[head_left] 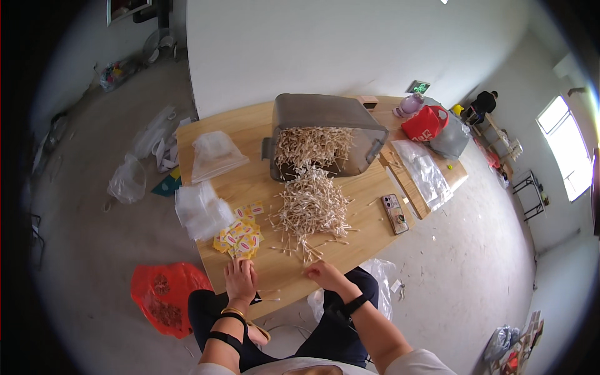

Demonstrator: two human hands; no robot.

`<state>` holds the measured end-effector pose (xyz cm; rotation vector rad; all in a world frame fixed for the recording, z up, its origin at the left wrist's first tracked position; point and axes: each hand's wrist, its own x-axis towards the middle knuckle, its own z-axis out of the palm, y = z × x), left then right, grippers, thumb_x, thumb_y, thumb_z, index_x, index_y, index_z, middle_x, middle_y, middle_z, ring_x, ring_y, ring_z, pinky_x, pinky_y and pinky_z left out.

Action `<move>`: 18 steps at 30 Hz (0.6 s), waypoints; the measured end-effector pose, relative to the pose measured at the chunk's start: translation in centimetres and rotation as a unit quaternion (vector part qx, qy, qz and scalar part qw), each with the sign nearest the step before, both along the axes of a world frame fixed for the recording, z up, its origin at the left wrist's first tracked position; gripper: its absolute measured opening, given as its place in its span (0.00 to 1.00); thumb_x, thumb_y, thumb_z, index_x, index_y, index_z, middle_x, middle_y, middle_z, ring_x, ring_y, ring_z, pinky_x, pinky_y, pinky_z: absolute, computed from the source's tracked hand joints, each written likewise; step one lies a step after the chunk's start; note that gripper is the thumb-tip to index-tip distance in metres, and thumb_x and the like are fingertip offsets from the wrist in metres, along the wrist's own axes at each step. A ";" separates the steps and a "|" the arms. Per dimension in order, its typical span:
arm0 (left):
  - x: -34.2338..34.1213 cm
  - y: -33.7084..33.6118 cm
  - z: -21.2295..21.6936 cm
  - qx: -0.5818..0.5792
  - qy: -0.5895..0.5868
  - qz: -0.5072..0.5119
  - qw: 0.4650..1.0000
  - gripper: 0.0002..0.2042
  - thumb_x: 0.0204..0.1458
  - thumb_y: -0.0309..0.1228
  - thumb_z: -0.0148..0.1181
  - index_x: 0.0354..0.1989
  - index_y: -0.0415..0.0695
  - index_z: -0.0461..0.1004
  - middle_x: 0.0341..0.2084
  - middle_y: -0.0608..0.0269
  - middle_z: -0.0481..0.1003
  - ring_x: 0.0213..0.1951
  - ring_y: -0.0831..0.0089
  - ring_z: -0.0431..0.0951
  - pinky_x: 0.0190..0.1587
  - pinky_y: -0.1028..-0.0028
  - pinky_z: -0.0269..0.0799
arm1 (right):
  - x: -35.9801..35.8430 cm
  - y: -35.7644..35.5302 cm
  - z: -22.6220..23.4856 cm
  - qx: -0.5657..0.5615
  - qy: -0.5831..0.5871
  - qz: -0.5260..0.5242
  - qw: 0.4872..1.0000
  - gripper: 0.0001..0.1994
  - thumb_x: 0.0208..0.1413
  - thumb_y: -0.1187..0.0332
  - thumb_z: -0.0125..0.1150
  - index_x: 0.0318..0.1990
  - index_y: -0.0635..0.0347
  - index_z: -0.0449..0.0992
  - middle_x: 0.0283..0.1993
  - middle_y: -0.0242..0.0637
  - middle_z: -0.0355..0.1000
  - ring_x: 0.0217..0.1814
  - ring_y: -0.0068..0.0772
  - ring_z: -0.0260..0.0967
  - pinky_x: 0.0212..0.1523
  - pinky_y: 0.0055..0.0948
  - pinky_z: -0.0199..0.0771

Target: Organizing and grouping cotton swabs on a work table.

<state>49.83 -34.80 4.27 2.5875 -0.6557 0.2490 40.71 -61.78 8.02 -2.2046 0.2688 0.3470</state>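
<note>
My left hand [240, 279] lies at the near table edge, fingers stretched over the wood. Its fingertips reach the lower side of a pile of small yellow and white printed cards [242, 232]. My right hand [328, 275] is closed, fingers curled together, just below a heap of cotton swabs [314, 205]; whatever it may hold is too small to make out. The heap spills from a grey translucent plastic bin [334, 107] tipped on its side, with more swabs inside. A few loose swabs [270, 298] lie at the table edge between my hands.
Clear plastic bags [203, 211] lie at the left of the wooden table [365, 215]. A phone [395, 214] rests at the right, near a plastic sheet [422, 172] and a red cap [426, 123]. A red bag [167, 299] sits on the floor. Another person [484, 105] is far right.
</note>
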 end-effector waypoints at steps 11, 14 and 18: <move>1.9 1.5 -0.8 -0.361 0.208 0.002 0.909 0.05 0.61 0.29 0.50 0.39 0.43 0.72 0.39 0.56 0.74 0.44 0.57 0.75 0.48 0.62 0.70 | 2.0 -0.8 1.0 -0.098 -0.242 -0.101 0.960 0.09 0.57 0.72 0.59 0.44 0.60 0.81 0.41 0.42 0.76 0.42 0.40 0.75 0.44 0.34 0.75; 1.5 2.3 0.8 -0.393 0.186 0.039 0.900 0.07 0.62 0.30 0.51 0.43 0.41 0.72 0.41 0.53 0.74 0.44 0.60 0.76 0.47 0.67 0.72 | 0.4 0.1 3.6 -0.054 -0.172 -0.163 0.970 0.08 0.57 0.72 0.60 0.42 0.61 0.82 0.35 0.39 0.77 0.35 0.31 0.75 0.39 0.28 0.74; -2.2 -2.2 8.7 -0.378 0.061 -0.065 0.921 0.12 0.61 0.34 0.52 0.47 0.40 0.72 0.43 0.51 0.74 0.47 0.56 0.75 0.52 0.62 0.69 | -1.1 1.8 3.7 0.092 -0.148 -0.184 0.967 0.11 0.60 0.73 0.59 0.49 0.56 0.80 0.40 0.34 0.79 0.37 0.23 0.75 0.38 0.23 0.73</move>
